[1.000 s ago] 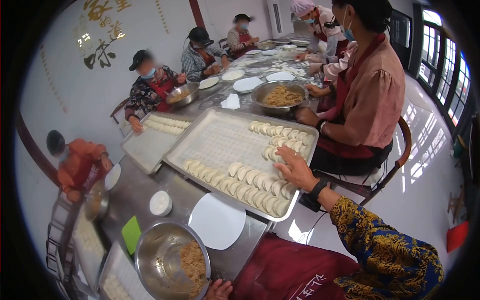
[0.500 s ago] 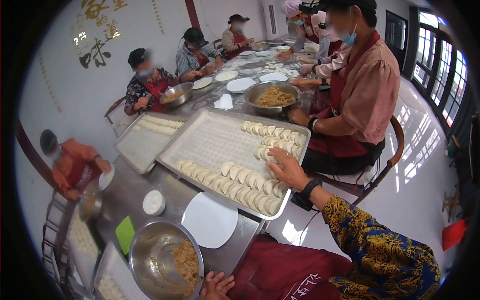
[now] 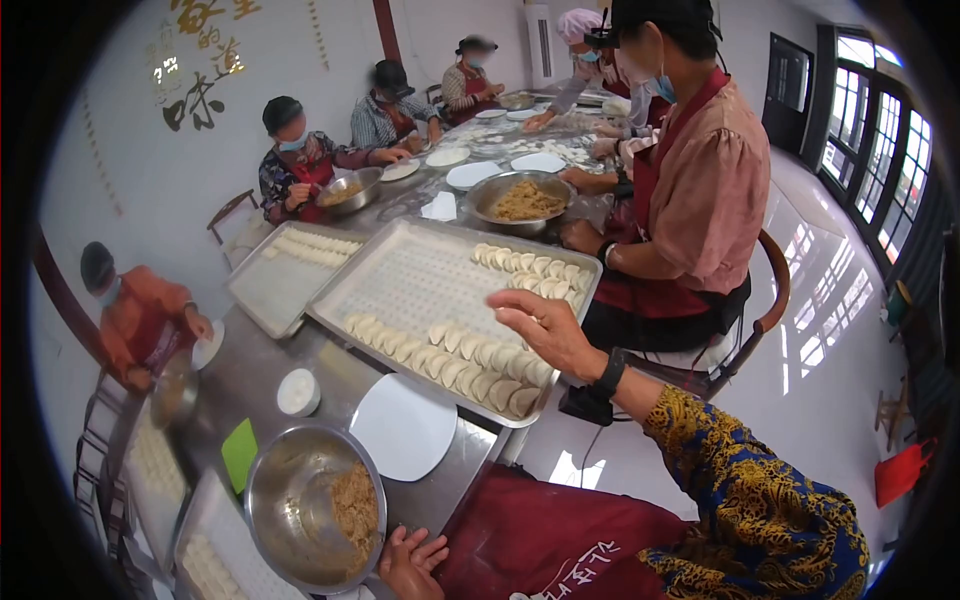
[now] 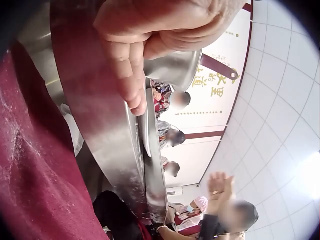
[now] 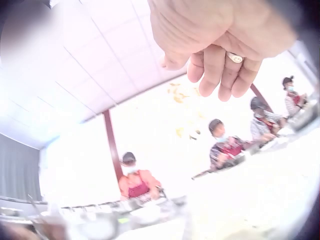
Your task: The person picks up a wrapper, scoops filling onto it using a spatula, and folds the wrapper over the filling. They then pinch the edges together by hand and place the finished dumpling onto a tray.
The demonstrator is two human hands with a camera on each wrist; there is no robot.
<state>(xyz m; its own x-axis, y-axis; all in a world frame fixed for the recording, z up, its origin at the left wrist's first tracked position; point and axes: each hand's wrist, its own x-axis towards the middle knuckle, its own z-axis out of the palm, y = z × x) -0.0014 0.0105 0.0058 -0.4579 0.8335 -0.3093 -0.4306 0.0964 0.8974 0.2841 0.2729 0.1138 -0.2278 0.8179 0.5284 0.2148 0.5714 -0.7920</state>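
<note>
Fingers [image 5: 214,72] of R hand [image 3: 550,332] close tog., slightly bent, over tray [image 3: 385,270] w/ dumplings [image 3: 475,378].

We see the left hand [image 4: 155,30] at the table's [image 4: 92,90] edge, fingers [image 4: 129,82] loosely extended, and a metal bowl [image 4: 177,71] on the table. Beyond the table we spot people [image 4: 165,129] in caps [image 4: 176,138] and gold wall lettering [image 4: 217,92]; this side of it, a maroon apron [image 4: 30,155].
</note>
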